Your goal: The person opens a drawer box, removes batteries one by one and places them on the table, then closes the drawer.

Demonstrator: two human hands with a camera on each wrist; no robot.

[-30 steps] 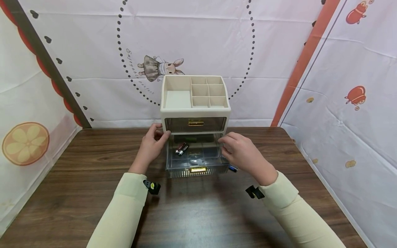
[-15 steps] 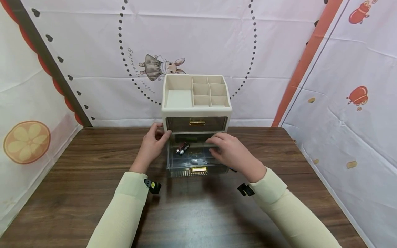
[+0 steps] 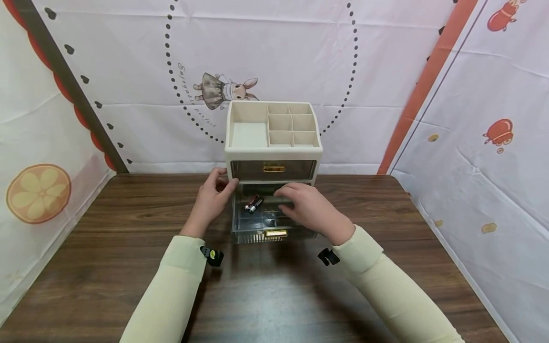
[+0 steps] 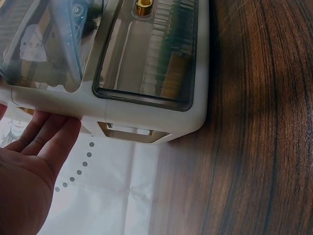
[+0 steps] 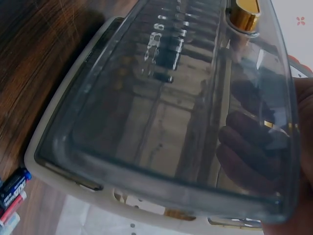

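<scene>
A cream drawer organizer (image 3: 274, 155) with tinted clear drawers stands at the table's back edge. One clear drawer (image 3: 246, 236) below the closed top one is pulled out; a few batteries (image 3: 254, 204) lie in its left part. My left hand (image 3: 208, 207) holds the organizer's left side, thumb at the front edge; the left wrist view shows fingers (image 4: 56, 134) against the side wall. Above the pulled-out drawer is my right hand (image 3: 310, 209), its fingers reaching inside with a gap between thumb and forefinger. Through the drawer wall, the right wrist view shows the fingers (image 5: 249, 152) dimly.
Several batteries lie on the table beside the organizer, among them a blue battery (image 5: 15, 186) and a red battery (image 5: 12, 208). The organizer's top has open compartments (image 3: 280, 124). A closed bottom drawer (image 4: 146, 63) contains green and brown things. A printed cloth (image 3: 274, 57) hangs behind.
My right hand has moved left, from the drawer's right edge to over its middle. The left hand stays at the organizer's side; the batteries inside look unchanged.
</scene>
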